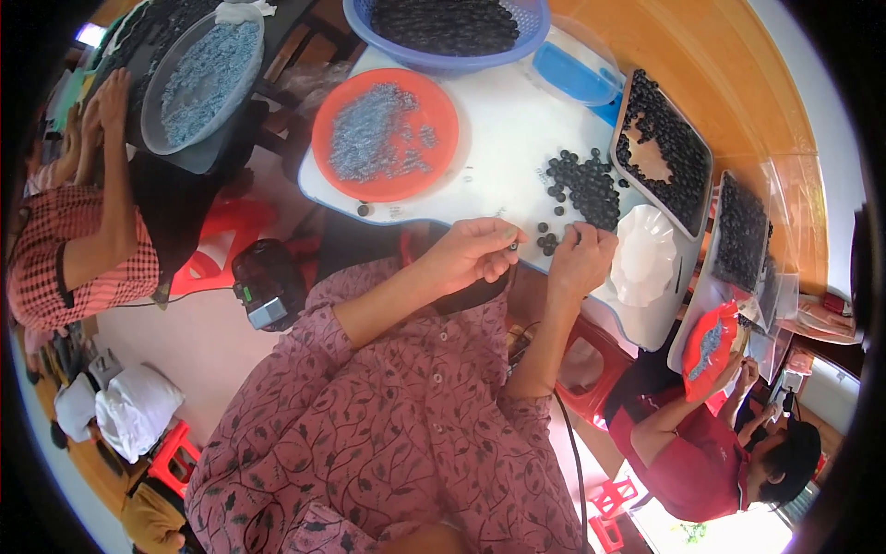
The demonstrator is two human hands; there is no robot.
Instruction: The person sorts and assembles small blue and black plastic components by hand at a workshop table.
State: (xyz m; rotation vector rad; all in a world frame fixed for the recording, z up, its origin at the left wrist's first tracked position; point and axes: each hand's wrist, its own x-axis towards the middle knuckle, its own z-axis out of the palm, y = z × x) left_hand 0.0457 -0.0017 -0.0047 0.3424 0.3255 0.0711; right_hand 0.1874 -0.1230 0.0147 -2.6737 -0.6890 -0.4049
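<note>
- Two hands work at the near edge of the white bench (498,138); the left hand (472,254) pinches one small dark bead (513,246) between thumb and fingertip, the other fingers curled in.
- The right hand (581,260) rests fingers-down at the loose pile of black beads (581,189); I cannot tell whether it grips one or only touches them.
- The pile sits just beyond both hands, probably so single beads can be picked without reaching.
- The orange plate (386,134) of small grey-blue bits lies to the left of the pile, well within reach of the left hand.
- The blue basket (448,32) full of black beads stands at the far side, likely bulk stock.
- The dark tray (664,152) of black beads stands on the right, and a white scalloped dish (643,254) lies just beside the right hand.
- More bead-filled trays and clear bags (743,235) crowd the bench's right end.
- Room: pale floor, red plastic stools (171,457) and an orange wooden surface (729,83) beyond the bench.
- A second person in a checked sleeve (65,249) sits left by a grey bowl (203,78); a third in a red shirt (688,462) holds a small red tray (709,346) at lower right.
</note>
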